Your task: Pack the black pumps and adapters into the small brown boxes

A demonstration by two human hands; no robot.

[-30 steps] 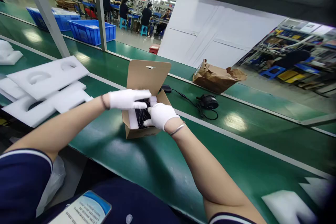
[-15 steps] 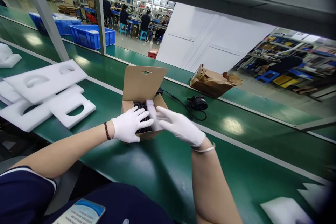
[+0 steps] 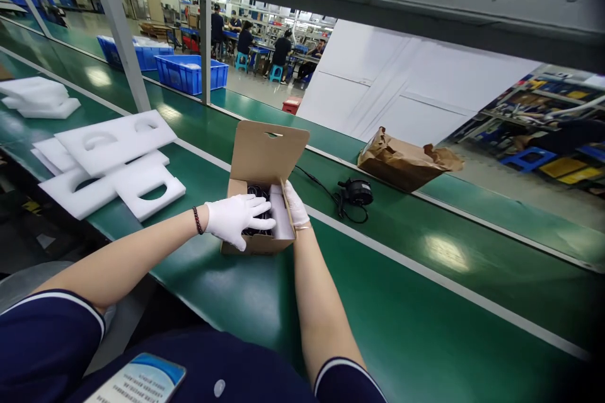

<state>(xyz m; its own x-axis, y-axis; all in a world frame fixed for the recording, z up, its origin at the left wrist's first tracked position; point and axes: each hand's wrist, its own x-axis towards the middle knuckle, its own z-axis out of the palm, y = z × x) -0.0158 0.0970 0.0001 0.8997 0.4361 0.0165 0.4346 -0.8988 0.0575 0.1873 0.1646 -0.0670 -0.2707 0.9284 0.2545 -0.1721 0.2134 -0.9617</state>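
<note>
An opened cardboard box stands on the green work surface in front of me, its lid raised at the back. Inside it are coiled black cables and a pale foam piece along the right side. My left hand, in a white glove, lies over the cables with its fingers spread. Against the outside of the box's right side is my right hand, also gloved. The raised side flap hides most of its fingers, so their grip cannot be made out.
White foam sheets with cutouts are stacked at left, more foam beyond. Behind the box, a black round device with a cable and a crumpled paper bag rest on the green surface. Blue bins stand farther back; a metal post rises nearby.
My right hand has moved from above the box's right edge down to its outer side, and the right flap now stands up. My left hand stays over the cables. The view has shifted.
</note>
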